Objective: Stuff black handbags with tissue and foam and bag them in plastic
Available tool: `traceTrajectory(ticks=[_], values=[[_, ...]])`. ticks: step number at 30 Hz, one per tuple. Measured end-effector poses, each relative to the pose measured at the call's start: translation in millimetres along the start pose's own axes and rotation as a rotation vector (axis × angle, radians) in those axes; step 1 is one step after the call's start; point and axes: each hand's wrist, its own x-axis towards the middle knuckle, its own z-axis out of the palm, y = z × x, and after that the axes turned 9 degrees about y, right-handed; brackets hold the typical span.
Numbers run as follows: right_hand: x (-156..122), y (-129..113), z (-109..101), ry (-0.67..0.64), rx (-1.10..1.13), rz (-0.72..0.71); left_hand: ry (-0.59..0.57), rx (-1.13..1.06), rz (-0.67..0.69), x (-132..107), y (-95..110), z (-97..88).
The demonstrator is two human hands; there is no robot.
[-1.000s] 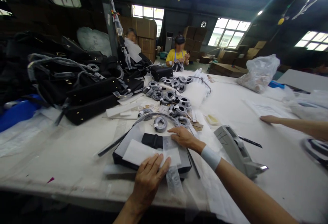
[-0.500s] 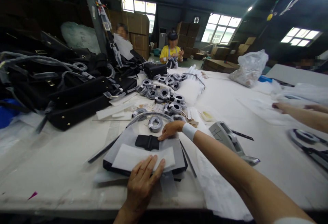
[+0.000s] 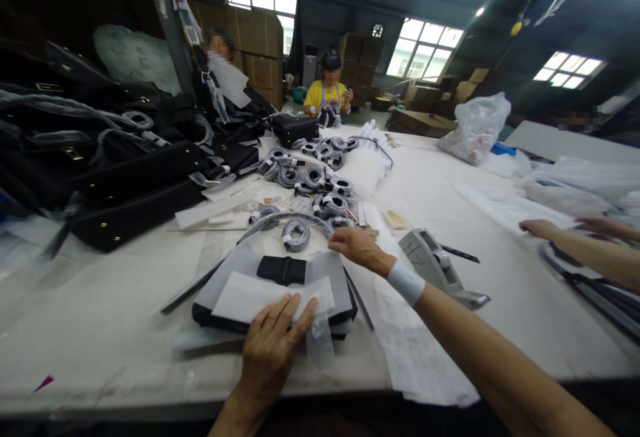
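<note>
A black bag [image 3: 227, 322] lies flat at the table's front, its upper face covered by thin white wrapping [image 3: 320, 265]. On top rest a small black banded piece [image 3: 281, 270] and a white foam sheet [image 3: 240, 297]. My left hand [image 3: 273, 344] is open, fingers laid flat on the foam's lower right part. By the bag's upper right corner is my right hand [image 3: 363, 250], its fingers bent together beside the plastic-wrapped handle [image 3: 273, 218]; anything in them is hidden. A wrapped grey coil [image 3: 296, 236] lies just left of it.
Several more coils [image 3: 330, 205] lie heaped beyond the bag. Black bags [image 3: 135, 190] are piled at left. A grey tape dispenser [image 3: 433, 264] stands at right, near a co-worker's hands [image 3: 543, 229]. Farther back are a person in yellow [image 3: 327, 95] and a plastic sack [image 3: 477, 130].
My right hand has lifted off the black banded piece and moved up and right. The left hand stays on the foam. The view has shifted slightly.
</note>
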Motion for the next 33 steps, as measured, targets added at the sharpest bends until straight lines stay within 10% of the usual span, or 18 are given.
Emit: traceTrajectory(ticks=[9, 22, 33], values=[[-130.0, 39.4, 4.7, 0.081, 0.526, 0.254, -0.039, 0.014, 0.007, 17.9, -4.2, -7.3], [-137.5, 25.8, 83.7, 0.248, -0.175, 0.019, -0.097, 0.058, 0.011, 32.9, -9.0, -11.5], [-184.7, -30.2, 111.7, 0.261, -0.159, -0.246, -0.134, 0.081, 0.056, 22.7, -7.6, -0.8]])
